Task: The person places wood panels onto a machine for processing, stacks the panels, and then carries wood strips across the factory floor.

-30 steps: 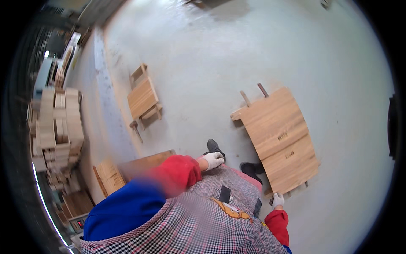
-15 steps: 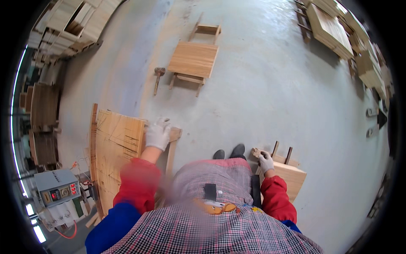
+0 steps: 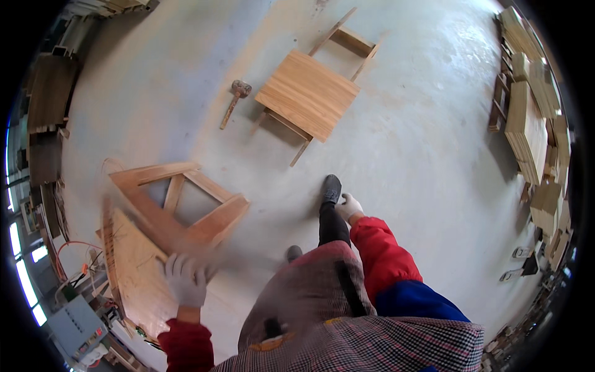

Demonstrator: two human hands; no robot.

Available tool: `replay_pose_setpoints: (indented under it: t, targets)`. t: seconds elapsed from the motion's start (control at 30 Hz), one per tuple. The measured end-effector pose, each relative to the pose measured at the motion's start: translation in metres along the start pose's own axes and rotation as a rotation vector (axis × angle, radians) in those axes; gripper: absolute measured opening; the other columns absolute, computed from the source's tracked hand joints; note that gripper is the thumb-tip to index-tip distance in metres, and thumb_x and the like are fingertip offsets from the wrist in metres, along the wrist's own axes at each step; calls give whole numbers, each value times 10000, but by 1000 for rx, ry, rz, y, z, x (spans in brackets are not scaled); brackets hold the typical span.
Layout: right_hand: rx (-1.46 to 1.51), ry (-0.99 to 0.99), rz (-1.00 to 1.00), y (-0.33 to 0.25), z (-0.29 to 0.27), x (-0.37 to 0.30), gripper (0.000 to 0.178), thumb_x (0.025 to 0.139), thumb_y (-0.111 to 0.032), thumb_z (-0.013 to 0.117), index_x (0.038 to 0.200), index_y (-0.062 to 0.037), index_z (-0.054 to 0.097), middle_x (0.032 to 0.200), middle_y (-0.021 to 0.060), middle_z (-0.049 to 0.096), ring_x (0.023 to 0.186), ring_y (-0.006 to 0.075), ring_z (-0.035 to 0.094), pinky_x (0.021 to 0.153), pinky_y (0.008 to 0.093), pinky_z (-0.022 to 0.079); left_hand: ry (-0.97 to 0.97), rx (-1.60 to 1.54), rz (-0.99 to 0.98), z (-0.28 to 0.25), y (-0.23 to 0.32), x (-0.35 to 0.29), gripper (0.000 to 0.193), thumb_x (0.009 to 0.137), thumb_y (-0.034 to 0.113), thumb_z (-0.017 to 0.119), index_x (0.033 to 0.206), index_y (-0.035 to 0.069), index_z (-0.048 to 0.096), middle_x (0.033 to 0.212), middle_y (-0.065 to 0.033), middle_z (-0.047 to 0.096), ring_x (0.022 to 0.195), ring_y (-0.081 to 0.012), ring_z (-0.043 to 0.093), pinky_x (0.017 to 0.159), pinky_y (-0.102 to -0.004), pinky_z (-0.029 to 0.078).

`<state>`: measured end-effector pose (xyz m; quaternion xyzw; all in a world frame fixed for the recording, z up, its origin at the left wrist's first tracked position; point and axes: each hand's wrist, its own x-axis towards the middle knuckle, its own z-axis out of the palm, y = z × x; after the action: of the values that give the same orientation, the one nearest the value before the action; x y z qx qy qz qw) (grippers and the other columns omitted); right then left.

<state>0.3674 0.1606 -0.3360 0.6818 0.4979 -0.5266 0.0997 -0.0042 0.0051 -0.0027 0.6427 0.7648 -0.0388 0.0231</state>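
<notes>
My left hand (image 3: 185,279), in a pale glove, is at the right edge of a marked, light wooden work surface (image 3: 139,270). Its fingers are stretched out and hold nothing I can see; whether they touch the edge is unclear. Just beyond it stands a brown wooden frame (image 3: 214,220) with slanting legs and crosspieces, blurred at its near end. My right hand (image 3: 349,208), gloved too, hangs over the floor beside my dark shoe (image 3: 331,188). Its fingers are loosely bent and apart, with nothing visible in them.
Ahead on the floor, a square light-wood panel (image 3: 307,93) rests on a legged wooden frame. A mallet (image 3: 235,102) lies left of it. Stacked boards (image 3: 527,133) line the right side. A grey control box (image 3: 77,328) with cables is at lower left.
The view has turned and moved forward. My right hand has left the light wooden piece on the right. My left hand is now nearer along the work surface, and the brown frame shows more fully.
</notes>
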Motion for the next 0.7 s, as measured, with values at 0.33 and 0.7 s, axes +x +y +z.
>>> replay_pose_setpoints:
  t: [0.33,0.7]
  targets:
    - [-22,183,83,-93,-3,266,717,644,-211,653,1248,9,335,1024,257,580,981,374,563,855,396,441,-341,159,-172,-8,4,3,147,860,202,435,889,81,513,1009,-109,497,1081,-352,402,957,-543,263]
    - [160,265,122,-76,51,329,646,565,-166,770,1073,6,410,969,158,584,819,242,608,700,329,493,-522,266,-248,-19,11,-10,184,844,179,413,936,48,505,1094,-137,471,1148,-389,364,992,-608,185]
